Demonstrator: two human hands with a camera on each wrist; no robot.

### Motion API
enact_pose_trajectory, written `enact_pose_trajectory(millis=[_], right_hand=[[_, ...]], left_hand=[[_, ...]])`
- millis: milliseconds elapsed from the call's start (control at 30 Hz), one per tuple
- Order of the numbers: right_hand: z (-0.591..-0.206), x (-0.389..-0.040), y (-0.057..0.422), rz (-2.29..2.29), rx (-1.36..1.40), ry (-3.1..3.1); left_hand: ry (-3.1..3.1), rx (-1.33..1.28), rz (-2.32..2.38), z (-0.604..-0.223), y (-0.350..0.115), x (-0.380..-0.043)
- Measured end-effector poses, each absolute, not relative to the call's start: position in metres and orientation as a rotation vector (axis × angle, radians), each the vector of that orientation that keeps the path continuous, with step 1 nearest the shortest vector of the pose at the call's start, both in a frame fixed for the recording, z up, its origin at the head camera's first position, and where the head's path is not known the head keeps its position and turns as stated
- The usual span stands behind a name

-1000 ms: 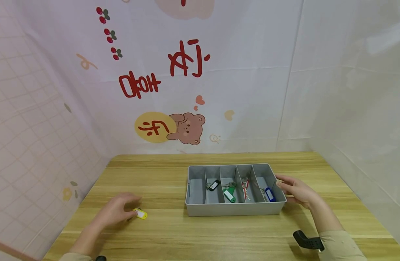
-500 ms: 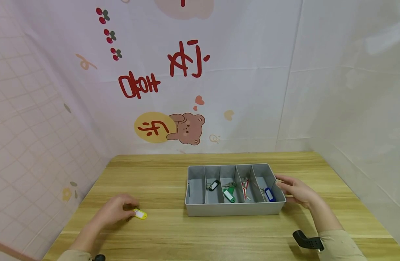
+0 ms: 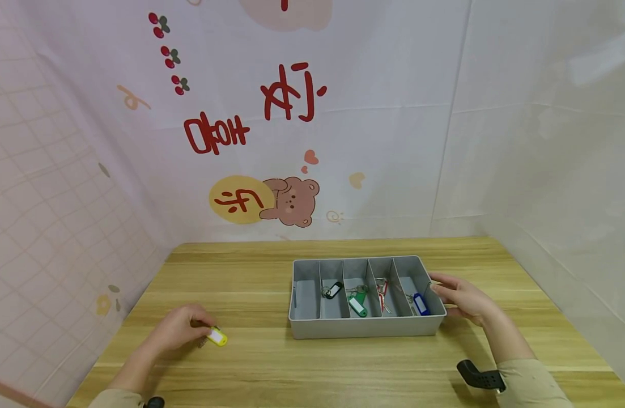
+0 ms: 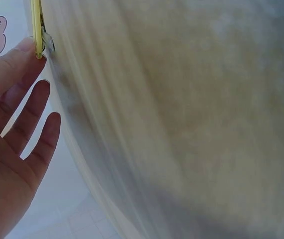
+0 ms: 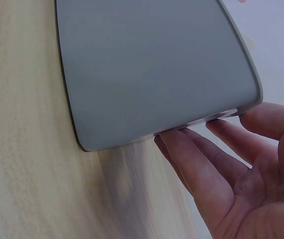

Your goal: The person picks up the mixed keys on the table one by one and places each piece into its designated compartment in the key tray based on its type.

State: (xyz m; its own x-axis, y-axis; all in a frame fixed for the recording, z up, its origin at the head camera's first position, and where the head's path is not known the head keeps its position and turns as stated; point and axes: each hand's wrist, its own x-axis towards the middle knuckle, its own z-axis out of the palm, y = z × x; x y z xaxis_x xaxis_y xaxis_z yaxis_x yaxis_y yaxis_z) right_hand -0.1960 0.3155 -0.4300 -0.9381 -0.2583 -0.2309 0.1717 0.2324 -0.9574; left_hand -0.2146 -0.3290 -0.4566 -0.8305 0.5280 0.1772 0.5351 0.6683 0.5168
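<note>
My left hand (image 3: 182, 328) pinches a yellow key tag (image 3: 217, 336) between thumb and index finger, at the left of the table. Metal keys hang by its ring, partly hidden by the fingers. In the left wrist view the yellow key tag (image 4: 37, 27) is seen edge-on, the other fingers spread apart from it. A grey compartment tray (image 3: 365, 327) stands right of centre. My right hand (image 3: 465, 299) holds its right end, thumb at the rim and fingers along the outer wall. In the right wrist view those fingers (image 5: 197, 169) touch the tray's end (image 5: 157, 74).
From left to right the tray has a bare compartment (image 3: 307, 297), then a black key tag (image 3: 335, 290), green key tags (image 3: 357, 306), red-tagged keys (image 3: 382, 292) and a blue key tag (image 3: 421, 304). A wooden table (image 3: 261, 374) lies underneath, with printed cloth (image 3: 394, 141) around it.
The left hand has closed on the yellow key tag and shifted it slightly left and towards me, tilting it; its keys now show beneath the fingers. The right hand and tray look still.
</note>
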Motion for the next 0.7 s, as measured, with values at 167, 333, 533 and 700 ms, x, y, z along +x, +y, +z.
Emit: enact_pose_trajectory(millis=[167, 333, 533, 700], right_hand=[[-0.4308, -0.197, 0.3156, -1.755, -0.068, 2.17], [-0.4325, -0.1985, 0.3169, -1.758, -0.068, 2.165], [-0.4331, -0.1984, 0.3178, -1.762, -0.079, 2.158], [-0.4334, -0.1985, 0.3177, -1.761, -0.08, 2.161]], left_hand=[[-2.85, -0.91, -0.853, -0.4571, -0.3293, -0.2156], [-2.882, -0.89, -0.872, -0.455, -0.3289, -0.2145], [-2.92, -0.831, -0.87, -0.4534, -0.328, -0.2129], [-2.896, -0.823, -0.905, -0.4516, -0.3275, -0.2125]])
